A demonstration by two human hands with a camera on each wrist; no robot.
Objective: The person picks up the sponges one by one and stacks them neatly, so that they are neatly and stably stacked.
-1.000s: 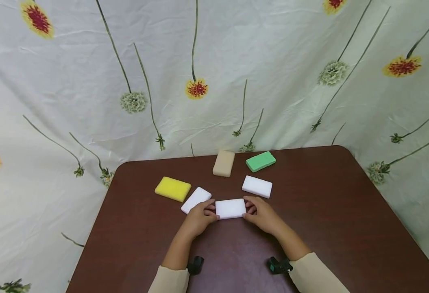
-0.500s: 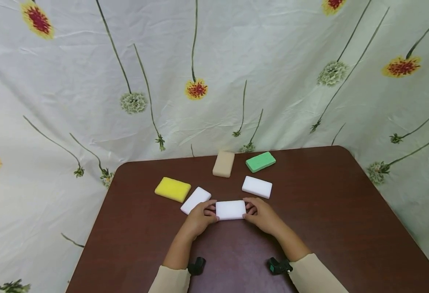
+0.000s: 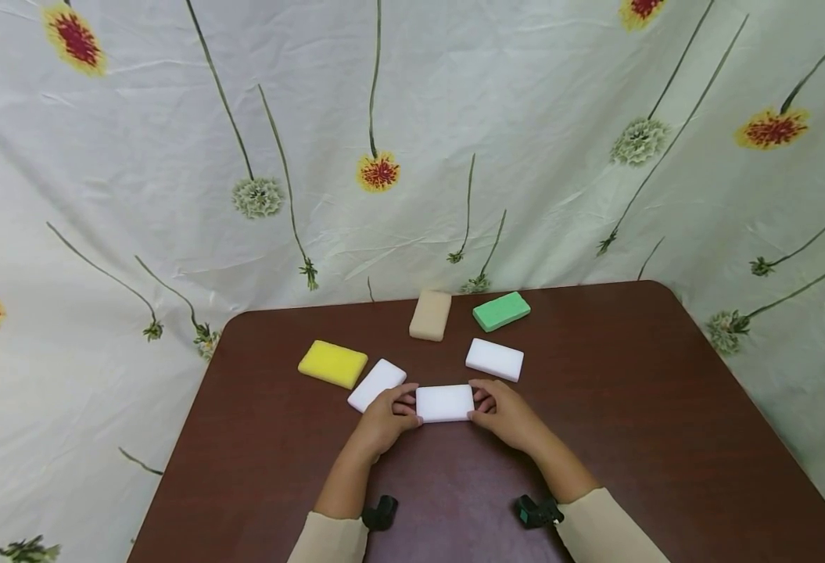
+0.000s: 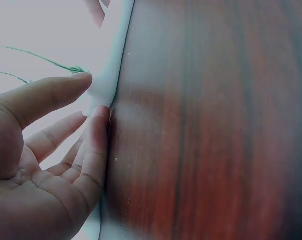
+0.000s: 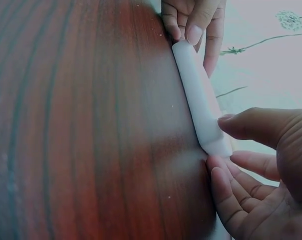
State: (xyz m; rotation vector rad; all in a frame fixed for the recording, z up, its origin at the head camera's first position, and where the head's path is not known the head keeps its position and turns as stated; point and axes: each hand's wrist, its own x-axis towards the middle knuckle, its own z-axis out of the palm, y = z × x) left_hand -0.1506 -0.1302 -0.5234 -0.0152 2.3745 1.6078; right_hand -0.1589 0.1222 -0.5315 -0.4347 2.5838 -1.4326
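A white sponge lies flat on the dark wooden table between both hands, its long side facing the person. The left hand holds its left end, thumb at the near corner and fingers along the short side. On the opposite end, the right hand grips in the same manner. The right wrist view shows the sponge's long edge against the tabletop, with the right thumb on its near end. Just behind the left hand lies a second white sponge, partly hidden by the fingers.
A third white sponge lies behind the right hand. Farther back are a beige sponge and a green one, with a yellow sponge at the left. A flowered cloth hangs behind the table.
The held sponge has turned slightly, its edge now more level, and has shifted very slightly toward the person and right. Both hands keep their hold; the other sponges stay put.
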